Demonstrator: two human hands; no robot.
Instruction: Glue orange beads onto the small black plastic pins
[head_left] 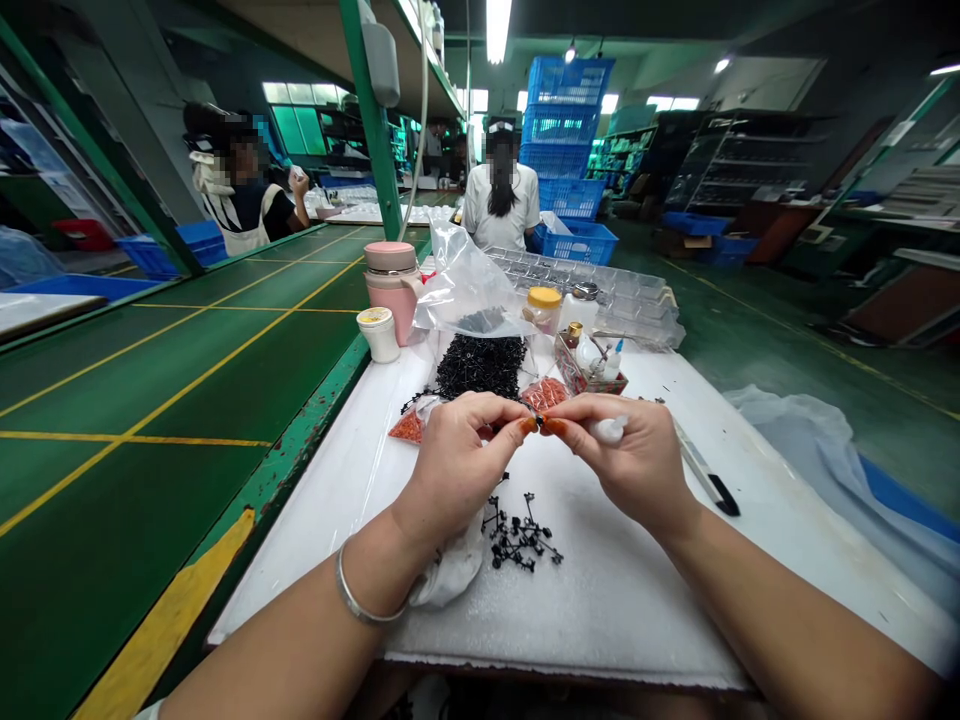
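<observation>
At the far left, a green conveyor belt point(172, 390) marked with yellow lines runs alongside the table point(600, 625), and a person in a dark top point(251, 205) sits beyond it. On the table's left edge a white tub point(381, 338) stands just in front of a pink lidded mug point(390, 285). Nearer, an orange-filled packet point(406, 428) lies partly behind the left hand point(465, 445), whose wrist wears a silver bangle point(346, 585). A crumpled white cloth point(456, 565) lies by that wrist.

In the middle, a clear plastic bag point(469, 275) stands open behind a heap of black plastic parts point(480, 366). In front of the heap, the left hand pinches a small black piece point(539, 421) between thumb and forefinger; it is mostly hidden by the stained fingertips. Below it, loose black parts point(521, 542) are scattered on the table.

The right hand point(637, 450) pinches the same piece from the other side, a small white object point(609, 430) tucked in its palm. Behind are a second orange packet point(545, 392), a yellow-lidded jar point(543, 309) and a small basket of bottles point(592, 378). Rightmost on the table lies a utility knife point(724, 494), near the right wrist.
</observation>
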